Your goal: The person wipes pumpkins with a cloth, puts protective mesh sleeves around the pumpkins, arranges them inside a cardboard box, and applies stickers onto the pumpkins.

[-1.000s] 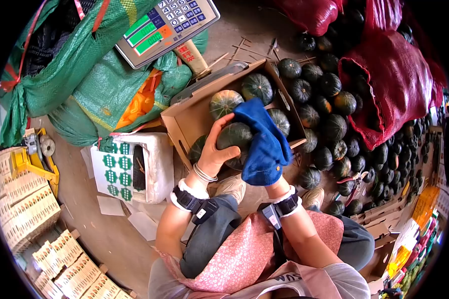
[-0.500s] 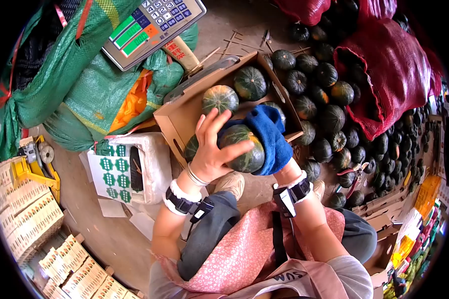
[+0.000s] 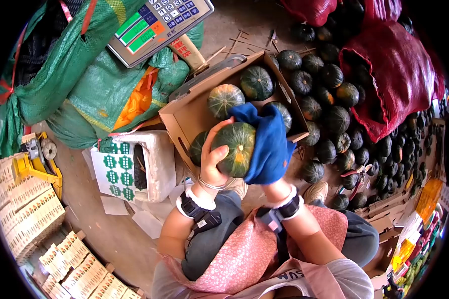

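Observation:
A dark green pumpkin with an orange patch (image 3: 233,149) is held above the near side of an open cardboard box (image 3: 184,124). My left hand (image 3: 213,159) wraps round its left side, thumb across the front. A blue cloth (image 3: 270,147) presses against the pumpkin's right side and covers my right hand (image 3: 272,169), whose fingers are hidden. Inside the box lie several more pumpkins, among them a pale-striped one (image 3: 225,101) and a dark one (image 3: 257,82).
Many pumpkins (image 3: 336,119) and a red mesh sack (image 3: 394,74) lie to the right. Pruning shears (image 3: 359,172) rest among them. A scale (image 3: 159,25), green sacks (image 3: 95,89) and a white foam box with labels (image 3: 159,164) stand left.
The pumpkin has turned in my hands, so its orange patch now faces up. My left fingers, spread over its top half a second ago, now wrap its left side. The cloth has shifted along its right side.

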A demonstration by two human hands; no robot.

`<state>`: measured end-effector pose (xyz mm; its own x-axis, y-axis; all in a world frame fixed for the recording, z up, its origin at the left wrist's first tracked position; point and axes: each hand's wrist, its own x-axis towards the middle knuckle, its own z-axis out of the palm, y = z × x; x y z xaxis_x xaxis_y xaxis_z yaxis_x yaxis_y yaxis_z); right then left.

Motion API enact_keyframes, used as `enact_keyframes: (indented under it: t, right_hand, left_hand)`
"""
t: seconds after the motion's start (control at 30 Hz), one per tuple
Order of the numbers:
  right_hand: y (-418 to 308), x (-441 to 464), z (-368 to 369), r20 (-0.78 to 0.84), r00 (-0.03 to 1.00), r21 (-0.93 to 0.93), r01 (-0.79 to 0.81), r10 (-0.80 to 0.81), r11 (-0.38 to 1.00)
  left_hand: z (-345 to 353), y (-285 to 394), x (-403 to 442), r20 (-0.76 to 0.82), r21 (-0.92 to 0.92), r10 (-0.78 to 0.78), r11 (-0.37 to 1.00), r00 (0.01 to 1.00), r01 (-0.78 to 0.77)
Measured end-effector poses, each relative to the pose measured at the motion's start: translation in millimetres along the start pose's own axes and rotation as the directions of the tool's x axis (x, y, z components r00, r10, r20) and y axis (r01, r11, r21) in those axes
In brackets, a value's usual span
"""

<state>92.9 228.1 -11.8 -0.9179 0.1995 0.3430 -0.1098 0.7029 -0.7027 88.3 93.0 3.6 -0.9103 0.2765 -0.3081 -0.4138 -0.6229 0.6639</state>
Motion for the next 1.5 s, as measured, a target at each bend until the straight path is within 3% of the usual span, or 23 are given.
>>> enact_keyframes:
  t: [0.07,0.17,0.23,0.27,0.33,0.37,0.43,0.5,0.6,0.67,0.73,0.77,0.8,0.9,0.93,0.97,1.0,1.1,1.23,1.3,1.37,1.43,1.5]
  right_hand:
    - [-42,4,-19,0.058,0.994,-0.108,-0.088,0.094,0.99]
    - [-54,-12,4,0.094,0.941,0.14,-0.336,0.326,0.931]
    - [-27,-48,29,0.126,0.941,0.684,-0.312,0.314,0.66]
    - [-24,-47,33,0.207,0.881,0.744,-0.425,0.426,0.517]
    - [-26,4,3,0.24,0.968,0.467,-0.186,0.079,0.864]
    - [-10,3,5,0.253,0.968,0.472,-0.117,-0.007,0.874]
    - [14,6,5,0.273,0.946,0.495,0.021,-0.178,0.869]
    - [13,14,0,0.228,0.947,0.556,0.062,-0.224,0.829]
    - [2,13,3,0.377,0.926,0.556,-0.221,-0.007,0.801]
    - [2,-8,13,0.425,0.905,0.362,-0.135,-0.034,0.922]
    - [-17,-33,23,0.417,0.901,0.623,-0.378,0.118,0.685]
    - [-27,-35,20,0.466,0.843,0.788,-0.534,0.269,0.305]
    - [-33,-25,10,0.441,0.865,0.668,-0.495,0.239,0.556]
    - [-26,0,4,0.441,0.875,0.527,-0.434,0.201,0.731]
    - [-21,4,4,0.365,0.926,0.549,-0.298,0.097,0.781]
    - [-16,8,4,0.281,0.96,0.557,-0.153,-0.012,0.816]
    - [-11,13,4,0.193,0.974,0.551,-0.007,-0.119,0.834]
    - [2,2,17,0.185,0.969,0.305,0.103,-0.165,0.947]
    - [-3,-8,13,0.19,0.978,0.356,0.009,-0.082,0.934]
    - [-1,-13,5,0.196,0.981,0.415,-0.071,-0.012,0.907]
    - [3,-18,-10,0.205,0.974,0.463,-0.179,0.092,0.868]
    - [10,-24,-23,0.208,0.96,0.496,-0.271,0.19,0.825]
    - [17,-30,-35,0.212,0.942,0.51,-0.333,0.259,0.793]
  left_hand:
    - [-3,0,2,-0.022,0.302,0.152,0.943,0.988,-0.138]
    - [3,9,-2,-0.037,0.516,0.227,0.838,0.973,-0.176]
    - [5,11,-5,-0.051,0.549,0.25,0.816,0.967,-0.182]
    - [-5,7,-3,0.011,0.613,0.295,0.753,0.955,-0.24]
    - [-9,7,-5,0.134,0.628,0.303,0.711,0.944,-0.317]
    - [-10,8,-6,0.194,0.632,0.304,0.688,0.933,-0.355]
    - [-10,13,-2,0.44,0.735,0.327,0.404,0.836,-0.545]
    - [-1,13,1,0.497,0.764,0.327,0.273,0.804,-0.584]
    - [4,16,5,0.435,0.825,0.323,0.231,0.84,-0.516]
    - [-2,16,9,0.385,0.865,0.312,0.206,0.869,-0.457]
    - [-11,15,8,0.427,0.831,0.329,0.224,0.842,-0.509]
    - [-16,13,9,0.453,0.811,0.34,0.227,0.824,-0.54]
    - [-23,4,7,0.377,0.726,0.367,0.454,0.851,-0.517]
    - [-1,19,2,0.194,0.359,0.229,0.888,0.954,-0.286]
    - [-16,19,4,0.248,0.605,0.2,0.732,0.948,-0.313]
    - [-18,23,2,0.332,0.827,0.167,0.422,0.928,-0.371]
    - [-20,21,3,0.351,0.852,0.175,0.347,0.92,-0.391]
    - [-18,26,3,0.329,0.902,0.199,0.223,0.923,-0.37]
    - [-41,34,22,0.254,0.926,0.419,0.156,0.872,-0.345]
    - [-57,42,27,0.155,0.985,0.492,-0.006,0.856,-0.175]
    - [-85,39,38,0.25,0.959,0.553,-0.255,0.794,-0.125]
    - [-87,34,45,0.267,0.87,0.477,-0.492,0.837,0.002]
    - [-65,30,51,0.435,0.739,0.398,-0.671,0.808,-0.067]
